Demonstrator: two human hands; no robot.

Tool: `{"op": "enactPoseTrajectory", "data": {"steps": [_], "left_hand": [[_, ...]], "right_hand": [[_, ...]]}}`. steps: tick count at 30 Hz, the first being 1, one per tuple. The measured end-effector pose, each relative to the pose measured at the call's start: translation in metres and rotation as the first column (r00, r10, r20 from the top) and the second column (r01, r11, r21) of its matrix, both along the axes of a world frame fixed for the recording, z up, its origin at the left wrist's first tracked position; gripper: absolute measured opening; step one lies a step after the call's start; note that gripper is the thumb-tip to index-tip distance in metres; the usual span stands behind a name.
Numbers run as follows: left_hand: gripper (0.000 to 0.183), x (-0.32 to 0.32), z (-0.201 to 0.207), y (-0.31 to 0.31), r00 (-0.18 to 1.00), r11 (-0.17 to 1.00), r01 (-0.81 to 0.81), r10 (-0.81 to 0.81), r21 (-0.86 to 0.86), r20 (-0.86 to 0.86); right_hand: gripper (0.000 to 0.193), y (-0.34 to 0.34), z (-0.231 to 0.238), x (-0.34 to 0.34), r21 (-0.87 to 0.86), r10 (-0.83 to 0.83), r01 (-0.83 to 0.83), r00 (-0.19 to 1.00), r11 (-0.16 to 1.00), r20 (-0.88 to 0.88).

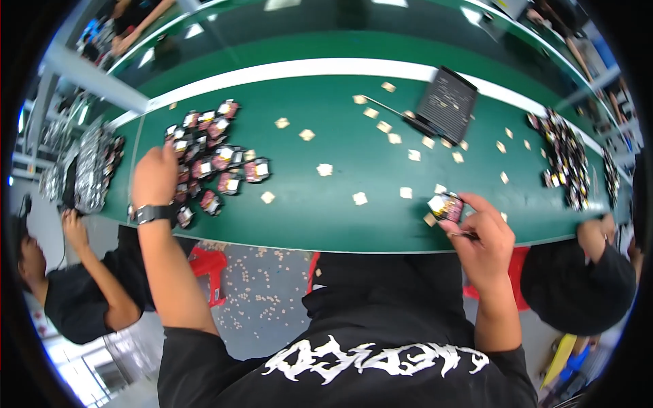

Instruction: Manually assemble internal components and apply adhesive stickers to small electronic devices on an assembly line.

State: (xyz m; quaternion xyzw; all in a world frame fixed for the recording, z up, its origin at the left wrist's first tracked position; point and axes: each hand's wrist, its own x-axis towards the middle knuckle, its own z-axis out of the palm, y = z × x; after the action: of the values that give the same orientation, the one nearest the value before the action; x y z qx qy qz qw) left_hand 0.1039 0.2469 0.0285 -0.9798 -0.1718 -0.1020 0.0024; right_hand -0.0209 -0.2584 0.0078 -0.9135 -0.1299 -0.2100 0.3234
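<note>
On the green table, my right hand is closed on a small black and pink packet, pinched between thumb and fingertips. A thin dark thing crosses the fingers of that hand, too small to name. Far to the left, my left hand reaches over the near edge of a loose heap of similar packets. Its fingers are blurred and partly hidden against the heap, so whether they grip a packet cannot be made out. A dark band circles that wrist.
Small pale square pieces lie scattered over the table. Toward its far side stands a black ribbed block with a thin rod. More packets are heaped at right, silvery packs at left. A person sits on each side of me.
</note>
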Motion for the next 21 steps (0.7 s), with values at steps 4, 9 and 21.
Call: {"op": "enactPoseTrajectory", "data": {"steps": [4,9,21], "left_hand": [[0.049,-0.017,0.022,-0.041,0.989,0.999,-0.009,0.015,-0.04,0.146],[0.035,-0.066,0.001,-0.179,0.887,-0.004,0.249,-0.401,-0.968,0.23],[0.039,-0.11,-0.046,-0.265,0.899,-0.714,-0.272,-0.427,-0.645,0.094]], "right_hand": [[0.038,0.009,0.014,-0.001,-0.028,0.106,-0.105,0.994,0.994,0.027],[0.038,0.018,0.011,0.008,-0.002,0.225,-0.228,0.957,0.974,0.184],[0.017,0.04,0.014,-0.009,0.417,0.098,0.012,0.965,0.909,-0.242]]}}
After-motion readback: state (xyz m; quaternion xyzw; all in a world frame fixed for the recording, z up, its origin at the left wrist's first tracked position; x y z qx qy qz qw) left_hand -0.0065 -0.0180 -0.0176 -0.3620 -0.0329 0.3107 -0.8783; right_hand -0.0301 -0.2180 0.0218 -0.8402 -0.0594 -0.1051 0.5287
